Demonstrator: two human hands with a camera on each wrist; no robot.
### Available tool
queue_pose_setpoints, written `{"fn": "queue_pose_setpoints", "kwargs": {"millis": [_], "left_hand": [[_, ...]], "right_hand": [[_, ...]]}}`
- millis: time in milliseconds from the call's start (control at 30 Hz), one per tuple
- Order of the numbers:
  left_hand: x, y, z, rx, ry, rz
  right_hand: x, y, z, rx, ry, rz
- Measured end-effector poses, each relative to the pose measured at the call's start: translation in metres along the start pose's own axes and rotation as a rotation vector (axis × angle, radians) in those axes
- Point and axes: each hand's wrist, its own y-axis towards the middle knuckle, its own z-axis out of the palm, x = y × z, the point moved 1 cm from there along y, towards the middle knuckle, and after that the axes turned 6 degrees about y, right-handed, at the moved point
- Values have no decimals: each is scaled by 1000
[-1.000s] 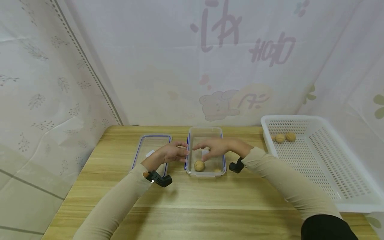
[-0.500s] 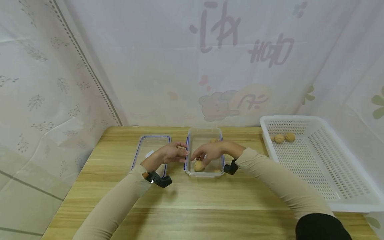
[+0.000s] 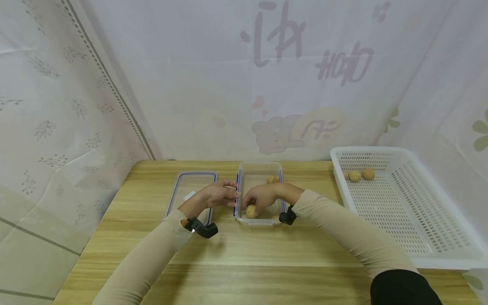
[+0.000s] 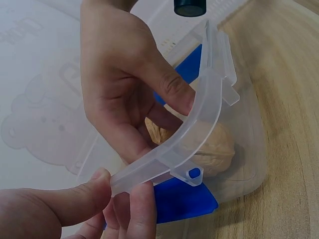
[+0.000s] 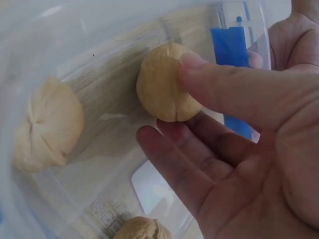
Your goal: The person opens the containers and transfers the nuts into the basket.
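Observation:
A clear plastic food container (image 3: 260,223) with blue clips stands on the wooden table. My left hand (image 3: 220,195) pinches its left rim, thumb on top and fingers below, as the left wrist view shows. Inside the container my right hand (image 3: 261,197) holds a walnut (image 5: 162,82) near the front left corner, thumb on one side and fingers around the other. Two more walnuts lie in the container: one walnut (image 5: 50,127) by the wall and another walnut (image 5: 142,230) at the bottom edge of the right wrist view.
The container's clear lid (image 3: 198,173) with a blue seal lies left of it, partly under my left forearm. To the right stands a white perforated basket (image 3: 340,180) with several walnuts (image 3: 368,173) in its far left corner. A printed curtain (image 3: 198,106) hangs behind the table.
My right hand has moved down and toward the front left of the container and closed on the walnut there. A walnut at the back has come into sight. The left hand stays at the rim.

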Motion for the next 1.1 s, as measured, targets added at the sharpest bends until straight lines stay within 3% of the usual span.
{"fn": "queue_pose_setpoints", "kwargs": {"millis": [567, 1100], "left_hand": [[0, 2, 0, 0, 6, 2], [-1, -1, 2, -14, 9, -4]], "right_hand": [[-1, 1, -1, -41, -11, 31], [-6, -19, -13, -137, -30, -47]]}}
